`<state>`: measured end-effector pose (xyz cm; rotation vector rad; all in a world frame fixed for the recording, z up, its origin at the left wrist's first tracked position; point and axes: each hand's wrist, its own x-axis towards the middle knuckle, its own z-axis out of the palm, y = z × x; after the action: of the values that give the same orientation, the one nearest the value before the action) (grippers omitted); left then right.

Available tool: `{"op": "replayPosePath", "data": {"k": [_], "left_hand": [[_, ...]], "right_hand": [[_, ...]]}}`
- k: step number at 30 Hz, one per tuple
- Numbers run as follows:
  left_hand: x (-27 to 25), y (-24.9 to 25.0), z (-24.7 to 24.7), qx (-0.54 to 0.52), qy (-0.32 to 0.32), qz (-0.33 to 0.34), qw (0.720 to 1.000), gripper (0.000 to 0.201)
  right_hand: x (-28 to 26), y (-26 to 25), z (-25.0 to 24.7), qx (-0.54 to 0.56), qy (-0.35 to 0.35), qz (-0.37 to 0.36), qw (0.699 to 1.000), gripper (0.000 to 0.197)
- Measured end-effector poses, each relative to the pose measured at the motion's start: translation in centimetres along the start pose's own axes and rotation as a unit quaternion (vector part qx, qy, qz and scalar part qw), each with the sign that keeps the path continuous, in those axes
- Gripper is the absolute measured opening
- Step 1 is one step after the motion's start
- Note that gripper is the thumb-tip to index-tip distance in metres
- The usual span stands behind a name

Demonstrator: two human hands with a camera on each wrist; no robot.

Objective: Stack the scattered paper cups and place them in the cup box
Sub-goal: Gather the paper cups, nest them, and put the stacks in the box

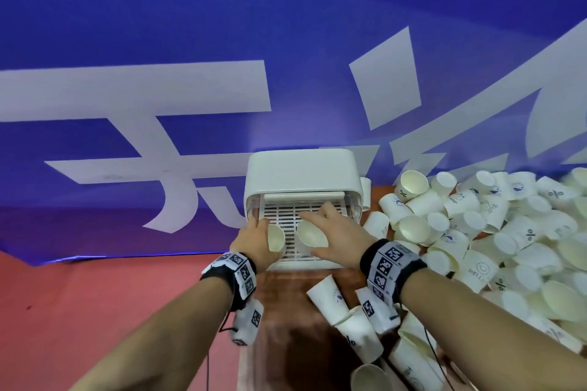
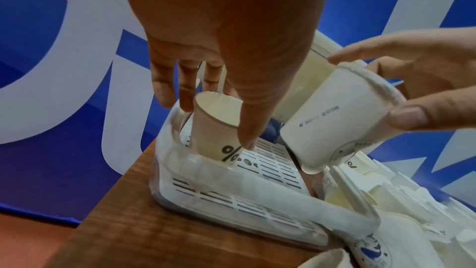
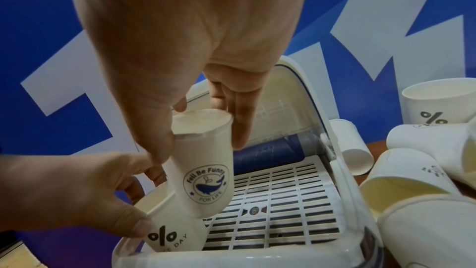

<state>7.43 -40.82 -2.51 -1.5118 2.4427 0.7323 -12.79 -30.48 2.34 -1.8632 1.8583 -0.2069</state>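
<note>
Cup box on wooden table, lid up; loose cup heap right of box. Left hand grips "%" cup inside box; right hand pinches whale cup over box grid.

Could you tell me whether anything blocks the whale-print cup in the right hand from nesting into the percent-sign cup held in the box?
Nothing visible does. The whale-print cup, gripped by the right hand, has its base at the open mouth of the percent-sign cup, which the left hand holds in the cup box.
</note>
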Motion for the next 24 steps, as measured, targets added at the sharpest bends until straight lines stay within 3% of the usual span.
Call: {"op": "replayPosePath", "data": {"k": [9, 20, 24], "left_hand": [[1.2, 0.0, 1.4, 0.038, -0.007, 0.003, 0.999, 0.077], [1.3, 0.1, 1.9, -0.009, -0.011, 0.027, 1.0, 0.094], [0.2, -0.3, 1.2, -0.033, 0.008, 0.022, 0.999, 0.089]], "right_hand": [[-0.1, 0.2, 0.5, 0.034, 0.015, -0.005, 0.999, 0.068], [-0.3, -0.4, 0.3, 0.045, 0.035, -0.022, 0.998, 0.069], [0.0, -1.7, -0.1, 0.045, 0.039, -0.028, 0.998, 0.072]]}}
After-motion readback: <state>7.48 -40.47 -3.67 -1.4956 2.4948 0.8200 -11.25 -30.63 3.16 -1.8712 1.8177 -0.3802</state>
